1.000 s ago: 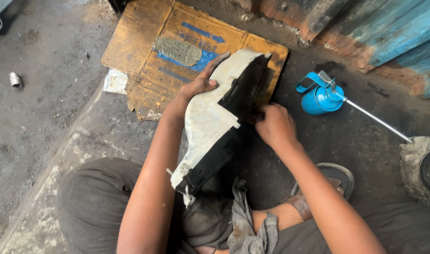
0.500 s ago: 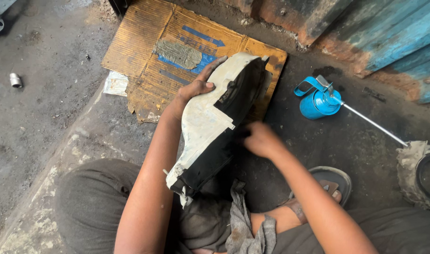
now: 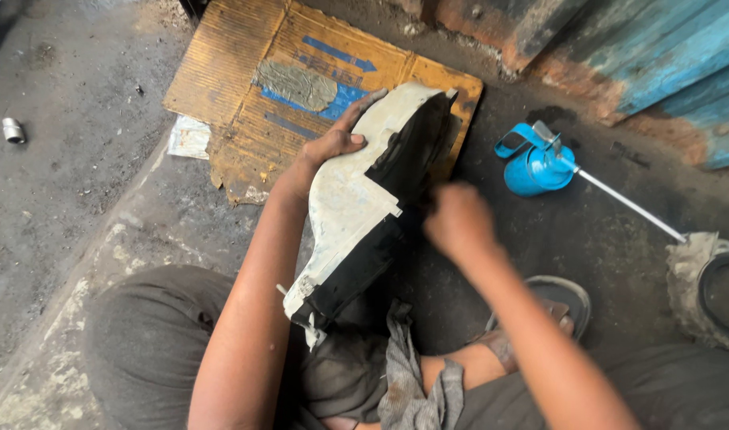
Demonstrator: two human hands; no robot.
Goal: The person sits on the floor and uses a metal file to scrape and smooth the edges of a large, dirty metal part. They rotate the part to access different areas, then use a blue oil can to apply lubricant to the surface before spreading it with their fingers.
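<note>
The stiff, probably light white-and-black plastic cover [image 3: 364,215] is clamped at its upper edge by the left hand [image 3: 333,147]; the blurred right hand [image 3: 458,221] is closed, its grip unclear.

A long curved housing [image 3: 352,207], dirty white outside and black inside, stands tilted on edge, its lower end resting in the person's lap. Its upper end reaches over a cardboard sheet [image 3: 245,95] on the floor.

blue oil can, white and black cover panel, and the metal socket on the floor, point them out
blue oil can [image 3: 532,169]: head view, on its round body.
white and black cover panel [image 3: 350,203]: head view, on its white face.
metal socket [image 3: 13,130]: head view, on its side.
</note>
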